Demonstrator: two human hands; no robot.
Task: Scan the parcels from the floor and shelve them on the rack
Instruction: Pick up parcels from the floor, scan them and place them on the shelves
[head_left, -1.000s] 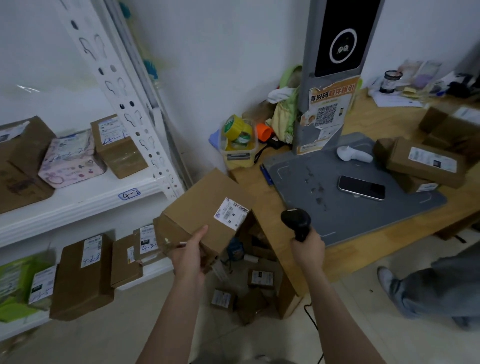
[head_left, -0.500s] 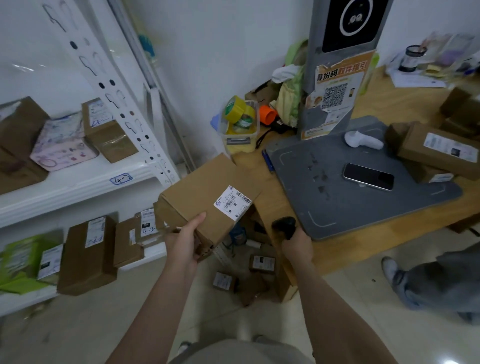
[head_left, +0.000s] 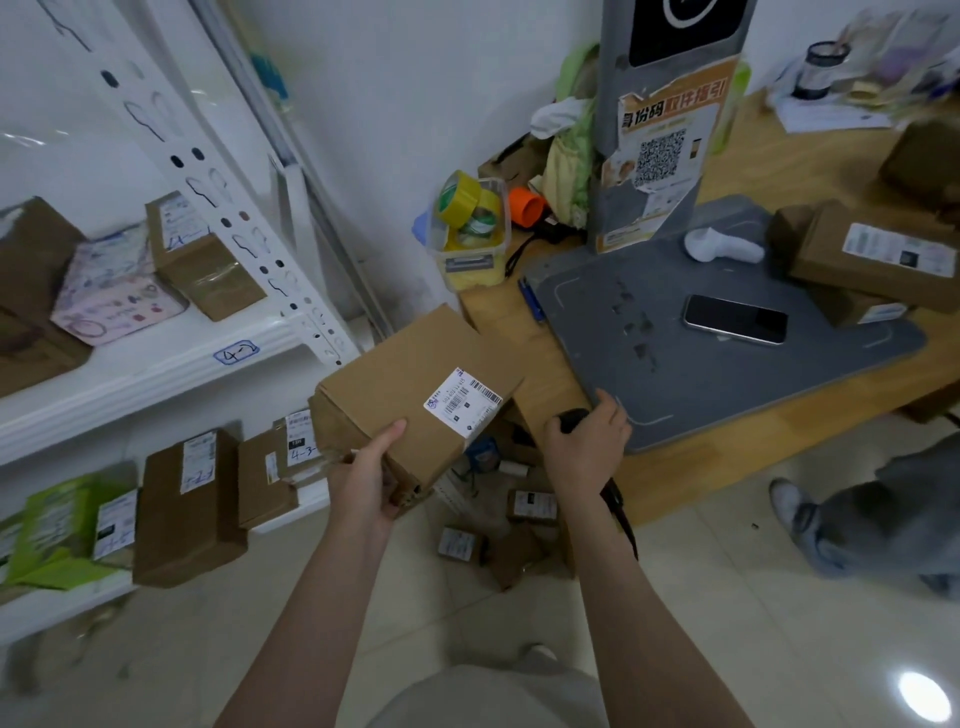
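Observation:
My left hand (head_left: 366, 480) grips the near corner of a brown cardboard parcel (head_left: 395, 387), held in the air with its white barcode label (head_left: 462, 400) facing up. My right hand (head_left: 587, 449) holds a black handheld scanner (head_left: 571, 418) just right of the parcel, at the front edge of the wooden table (head_left: 691, 467). Several small parcels (head_left: 530, 506) lie on the floor under the table. The white rack (head_left: 156, 364) stands to the left with labelled boxes on two shelves.
A grey scanning station (head_left: 717, 364) with a phone (head_left: 735, 318) and a white scanner (head_left: 722, 247) sits on the table, with parcels (head_left: 878, 260) at its right. A tub of tape rolls (head_left: 470, 228) stands at the table corner. Another person's leg (head_left: 878, 514) is at the right.
My right hand has lowered the scanner toward the table's front edge, close to the parcel. The parcel stays in my left hand; the view has tilted down.

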